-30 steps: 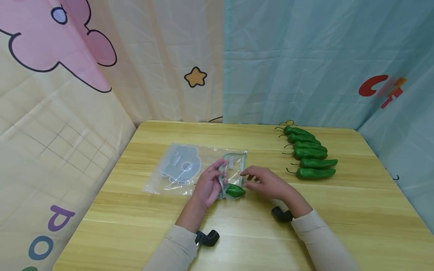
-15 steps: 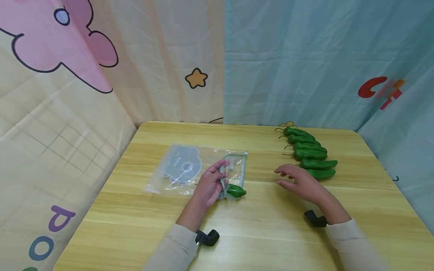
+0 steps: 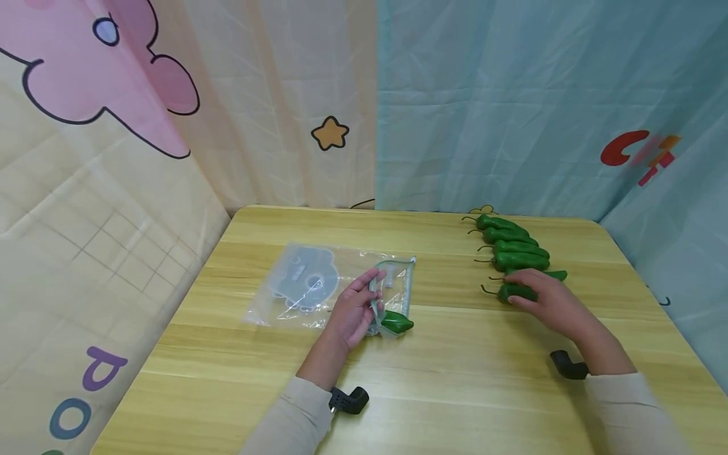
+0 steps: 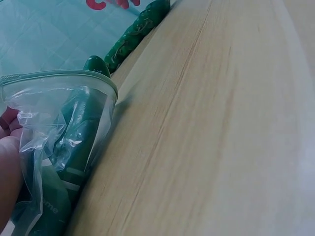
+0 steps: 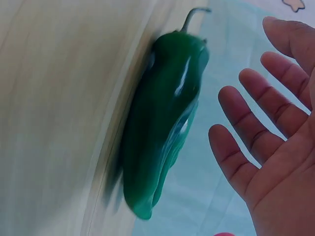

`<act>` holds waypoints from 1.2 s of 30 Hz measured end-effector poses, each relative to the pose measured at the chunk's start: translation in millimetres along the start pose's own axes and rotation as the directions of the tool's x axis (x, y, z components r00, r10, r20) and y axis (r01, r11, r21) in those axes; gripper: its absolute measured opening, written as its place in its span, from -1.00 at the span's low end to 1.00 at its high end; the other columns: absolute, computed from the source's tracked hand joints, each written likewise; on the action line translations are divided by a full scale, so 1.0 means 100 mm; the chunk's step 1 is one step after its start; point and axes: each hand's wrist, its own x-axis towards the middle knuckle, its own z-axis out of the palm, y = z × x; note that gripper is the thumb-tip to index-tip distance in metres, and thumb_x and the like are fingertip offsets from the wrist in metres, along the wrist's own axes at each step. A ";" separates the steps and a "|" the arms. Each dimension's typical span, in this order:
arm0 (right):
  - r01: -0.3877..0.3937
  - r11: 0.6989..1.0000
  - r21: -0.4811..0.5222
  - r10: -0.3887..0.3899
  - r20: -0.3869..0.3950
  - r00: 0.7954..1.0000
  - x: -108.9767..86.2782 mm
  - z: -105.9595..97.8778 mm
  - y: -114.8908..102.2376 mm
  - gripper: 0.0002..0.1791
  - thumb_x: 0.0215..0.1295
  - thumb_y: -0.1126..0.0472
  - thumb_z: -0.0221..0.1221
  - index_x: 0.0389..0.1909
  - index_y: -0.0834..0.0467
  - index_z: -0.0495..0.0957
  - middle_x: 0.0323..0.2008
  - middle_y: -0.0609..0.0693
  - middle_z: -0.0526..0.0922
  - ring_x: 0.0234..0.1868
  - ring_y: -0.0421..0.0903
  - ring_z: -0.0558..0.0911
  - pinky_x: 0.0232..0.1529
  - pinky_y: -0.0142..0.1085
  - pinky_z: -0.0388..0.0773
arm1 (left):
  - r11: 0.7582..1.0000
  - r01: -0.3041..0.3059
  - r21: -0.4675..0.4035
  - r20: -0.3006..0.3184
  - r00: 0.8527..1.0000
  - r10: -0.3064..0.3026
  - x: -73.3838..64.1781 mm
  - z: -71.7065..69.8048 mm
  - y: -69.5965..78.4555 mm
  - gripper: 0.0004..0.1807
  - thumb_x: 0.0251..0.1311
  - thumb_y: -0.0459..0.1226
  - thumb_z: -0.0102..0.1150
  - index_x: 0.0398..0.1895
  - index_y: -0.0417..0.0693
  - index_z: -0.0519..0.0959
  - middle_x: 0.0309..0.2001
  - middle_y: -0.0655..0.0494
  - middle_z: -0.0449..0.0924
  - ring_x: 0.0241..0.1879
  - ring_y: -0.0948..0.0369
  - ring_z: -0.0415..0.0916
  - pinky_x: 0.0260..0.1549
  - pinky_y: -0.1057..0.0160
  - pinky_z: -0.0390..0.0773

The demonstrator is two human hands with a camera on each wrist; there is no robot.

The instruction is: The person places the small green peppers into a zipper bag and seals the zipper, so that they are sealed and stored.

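Note:
A clear zip bag [image 3: 351,262] printed with a grey-blue cartoon figure lies flat on the table, left of centre. My left hand [image 3: 345,316] grips its zipper edge, so the mouth gapes. Inside rests a green pepper [image 3: 397,322] with its tip at the opening; the left wrist view shows the same pepper [image 4: 78,128] under the bag's green rim. Over on the right, my right hand [image 3: 548,302] hovers above the nearest green pepper [image 3: 517,292] of a row, hiding part of it. Fingers spread in the right wrist view, that hand is apart from this pepper [image 5: 162,118].
Several more green peppers [image 3: 520,261] lie side by side behind the nearest one, stems to the left. The wooden table [image 3: 432,392] ends at patterned curtains [image 3: 489,126] at the back and both sides. Each wrist carries a black camera mount [image 3: 351,400].
My right hand has moved right, from beside the bag's mouth to above the nearest pepper in the row. The left hand and the bag have stayed in place.

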 end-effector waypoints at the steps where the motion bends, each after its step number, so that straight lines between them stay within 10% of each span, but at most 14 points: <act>1: 0.004 1.000 -0.011 -0.004 -0.002 1.000 -0.01 -0.01 0.02 -0.58 0.18 0.15 0.21 0.04 0.22 0.47 0.02 0.16 0.48 0.03 0.17 0.44 -0.07 0.11 0.40 | 1.000 0.000 -0.001 0.001 1.000 0.000 0.00 0.00 0.00 -0.47 0.14 -0.55 -0.15 0.22 -0.12 0.35 0.23 0.09 0.36 -0.31 0.29 0.36 -0.40 0.44 0.45; 36: -0.042 0.996 -0.083 0.051 0.111 0.992 -0.06 -0.09 0.34 -0.54 0.09 0.26 0.26 0.03 0.33 0.47 0.00 0.35 0.47 0.04 0.32 0.38 -0.02 0.16 0.32 | 1.000 -0.008 0.003 0.007 1.000 0.008 -0.03 0.00 -0.02 -0.46 0.14 -0.56 -0.17 0.23 -0.16 0.32 0.23 0.05 0.35 -0.29 0.29 0.36 -0.39 0.44 0.45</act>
